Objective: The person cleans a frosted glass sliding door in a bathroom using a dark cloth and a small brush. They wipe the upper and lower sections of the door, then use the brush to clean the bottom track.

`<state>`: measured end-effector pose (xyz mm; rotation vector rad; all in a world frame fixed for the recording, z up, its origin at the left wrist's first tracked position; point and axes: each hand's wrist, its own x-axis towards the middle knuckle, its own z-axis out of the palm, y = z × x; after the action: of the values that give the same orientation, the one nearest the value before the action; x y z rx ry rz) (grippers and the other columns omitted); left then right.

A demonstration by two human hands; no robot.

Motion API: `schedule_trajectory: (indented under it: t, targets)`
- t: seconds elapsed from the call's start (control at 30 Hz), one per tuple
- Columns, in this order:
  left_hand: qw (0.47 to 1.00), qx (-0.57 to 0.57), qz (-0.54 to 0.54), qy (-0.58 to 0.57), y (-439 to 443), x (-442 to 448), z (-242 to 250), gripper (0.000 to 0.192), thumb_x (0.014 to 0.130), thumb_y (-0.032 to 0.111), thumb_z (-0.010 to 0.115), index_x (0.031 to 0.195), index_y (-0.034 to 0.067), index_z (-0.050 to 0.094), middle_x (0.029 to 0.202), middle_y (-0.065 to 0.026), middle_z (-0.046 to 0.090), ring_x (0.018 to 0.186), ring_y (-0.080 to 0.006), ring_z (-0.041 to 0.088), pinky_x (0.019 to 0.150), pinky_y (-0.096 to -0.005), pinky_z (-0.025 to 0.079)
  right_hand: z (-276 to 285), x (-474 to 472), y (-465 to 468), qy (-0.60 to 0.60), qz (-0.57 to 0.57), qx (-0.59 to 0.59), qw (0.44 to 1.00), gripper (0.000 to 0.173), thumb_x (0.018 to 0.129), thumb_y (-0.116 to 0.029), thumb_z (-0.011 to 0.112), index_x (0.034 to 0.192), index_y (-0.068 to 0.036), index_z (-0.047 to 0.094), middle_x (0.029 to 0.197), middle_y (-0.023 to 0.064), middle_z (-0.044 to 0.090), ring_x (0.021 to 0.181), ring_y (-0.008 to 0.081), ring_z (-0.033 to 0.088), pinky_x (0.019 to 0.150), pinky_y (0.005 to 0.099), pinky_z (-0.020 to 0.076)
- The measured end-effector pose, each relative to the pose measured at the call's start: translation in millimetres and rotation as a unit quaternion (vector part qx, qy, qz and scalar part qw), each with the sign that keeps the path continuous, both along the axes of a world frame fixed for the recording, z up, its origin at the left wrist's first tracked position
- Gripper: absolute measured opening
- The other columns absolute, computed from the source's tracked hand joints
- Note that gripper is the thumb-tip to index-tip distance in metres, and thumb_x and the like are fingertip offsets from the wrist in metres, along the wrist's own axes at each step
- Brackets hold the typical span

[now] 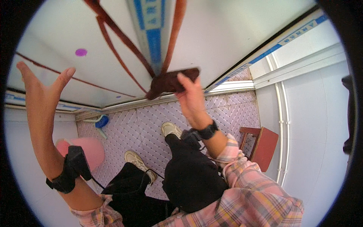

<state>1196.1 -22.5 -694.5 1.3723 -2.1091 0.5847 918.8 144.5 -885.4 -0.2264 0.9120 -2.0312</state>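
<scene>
My right hand point(192, 99) grips a dark brown folded cloth point(173, 82) at the lower part of a pale glass-like panel point(221, 37). Its thumb lies over the cloth. At the far left my left hand point(42, 82) is raised with thumb and finger spread, holding nothing that I can see. Whether it touches the panel I cannot tell. Reddish-brown straps point(122, 37) run down the panel towards the cloth. A thinner brown strip point(79, 78) crosses behind my left hand. Between the straps is a frame bar with blue printed tape point(154, 42).
A red wooden stool point(263, 149) stands at right beside white wall pipes point(280, 122). At left are a pink plastic object point(90, 153) and a blue brush-like item point(101, 121) on the patterned tile floor point(141, 113). The panel's bottom track point(158, 100) crosses ahead of my shoes.
</scene>
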Motion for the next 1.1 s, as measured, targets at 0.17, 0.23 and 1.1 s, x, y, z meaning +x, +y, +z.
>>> schedule_trajectory:
  t: [0.17,0.23,1.1]
  targets:
    - [1.0,0.009,0.011,-0.001,2,-1,1,0.135,0.075,0.068,0.08,0.156,-0.016,0.013,0.159,-0.0397,0.024,0.151,-0.0422,0.029,0.123,-0.0393,0.028,67,-6,7,0.254,-0.044,-0.114,0.959,0.042,0.096,-0.004,0.069,0.134,-0.007,0.05,0.122,0.0065,0.063,0.112,0.0198,0.064,0.097,0.0353,0.0537]
    - [0.999,0.043,0.017,0.019,2,-1,3,0.138,0.072,0.07,0.081,0.157,-0.015,0.013,0.158,-0.0412,0.026,0.148,-0.0444,0.035,0.121,-0.0411,0.031,45,-6,0,0.351,-0.072,-0.064,0.932,0.044,0.092,-0.003,0.072,0.131,-0.004,0.052,0.12,0.0073,0.064,0.109,0.017,0.063,0.097,0.0327,0.0521]
    - [0.992,0.111,-0.039,0.034,4,10,13,0.131,0.07,0.069,0.084,0.157,-0.009,0.025,0.146,-0.0348,0.049,0.134,-0.0405,0.055,0.114,-0.0425,0.041,-239,65,-56,0.683,0.121,0.43,0.577,0.012,0.08,-0.009,0.069,0.084,0.002,0.074,0.088,0.0245,0.071,0.09,0.0416,0.068,0.085,0.048,0.0557]
